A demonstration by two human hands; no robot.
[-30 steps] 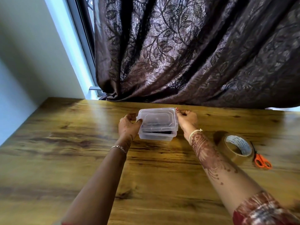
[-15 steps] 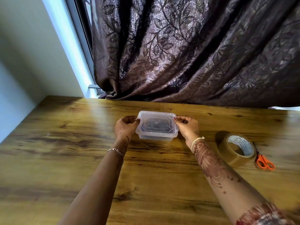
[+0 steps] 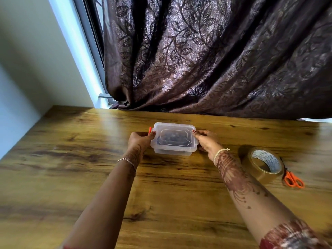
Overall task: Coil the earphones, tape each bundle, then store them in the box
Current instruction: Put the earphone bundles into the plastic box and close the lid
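1. Left grip (image 3: 142,141) curls round the left end of the box (image 3: 172,152), beside its orange latch (image 3: 150,131); right grip (image 3: 206,140) pinches the right end.
2. The box sits on the tabletop (image 3: 89,168) with its lid on; the earphones (image 3: 172,141) show only as a dark blur inside.
3. Storing looks done, and probably only latching remains. The tape roll (image 3: 264,164) and scissors (image 3: 292,179) lie aside.

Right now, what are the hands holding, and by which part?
The box: the left hand grips its left end, beside the orange clasp; the right hand grips its right end.
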